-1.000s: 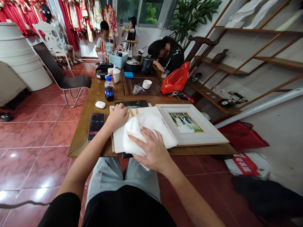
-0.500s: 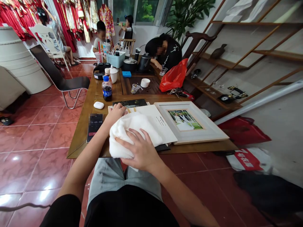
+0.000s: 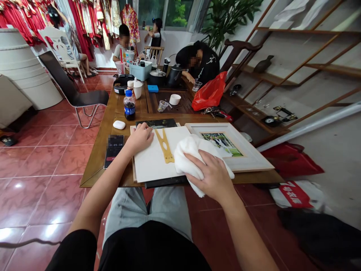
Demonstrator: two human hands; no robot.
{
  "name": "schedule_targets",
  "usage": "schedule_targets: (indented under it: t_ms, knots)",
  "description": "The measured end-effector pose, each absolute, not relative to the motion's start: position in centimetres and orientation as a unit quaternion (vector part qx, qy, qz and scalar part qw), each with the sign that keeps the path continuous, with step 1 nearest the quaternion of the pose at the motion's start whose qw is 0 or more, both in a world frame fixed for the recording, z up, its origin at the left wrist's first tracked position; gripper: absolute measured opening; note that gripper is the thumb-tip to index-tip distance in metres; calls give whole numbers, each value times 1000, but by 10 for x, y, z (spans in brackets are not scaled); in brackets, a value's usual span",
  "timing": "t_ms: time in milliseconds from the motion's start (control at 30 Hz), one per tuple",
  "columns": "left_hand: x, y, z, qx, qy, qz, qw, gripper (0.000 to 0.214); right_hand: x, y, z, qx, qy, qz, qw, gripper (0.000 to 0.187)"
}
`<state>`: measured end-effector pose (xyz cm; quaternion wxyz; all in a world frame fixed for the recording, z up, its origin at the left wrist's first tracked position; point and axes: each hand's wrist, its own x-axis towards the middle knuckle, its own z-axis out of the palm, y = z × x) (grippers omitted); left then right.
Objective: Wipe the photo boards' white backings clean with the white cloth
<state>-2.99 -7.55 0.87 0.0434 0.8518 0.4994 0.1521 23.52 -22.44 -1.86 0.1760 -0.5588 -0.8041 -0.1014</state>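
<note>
A white album with a gold ribbon mark lies flat at the near edge of the wooden table. My left hand presses down on the album's upper left corner, fingers curled on it. My right hand grips a bunched white cloth at the album's right side, where it meets a white framed photo. Part of the photo is hidden under the cloth.
A phone showing a timer, a white earbud case and a cola bottle sit left of the album. Cups, kettles and a red bag crowd the far end, where other people sit. A black chair stands left; shelves stand right.
My right hand has swept the white cloth from the album's left side across to its right edge, uncovering the gold mark. My left hand stays on the album's corner.
</note>
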Motion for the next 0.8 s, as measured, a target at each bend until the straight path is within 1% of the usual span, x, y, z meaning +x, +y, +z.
schedule_targets:
  t_ms: [200,433,633,800]
  knots:
    - [-30,-76,9,855,495,149,40,37,229,-199,-8,-562,-809,-82,148,55]
    - [-29,-76,11,858,491,146,40,34,216,-140,5,-574,-808,-20,131,59]
    - [-29,-76,10,856,493,148,41,33,207,-97,8,-588,-801,-7,117,63]
    - [-30,-75,8,857,491,152,35,33,198,-82,8,-589,-797,-1,129,65]
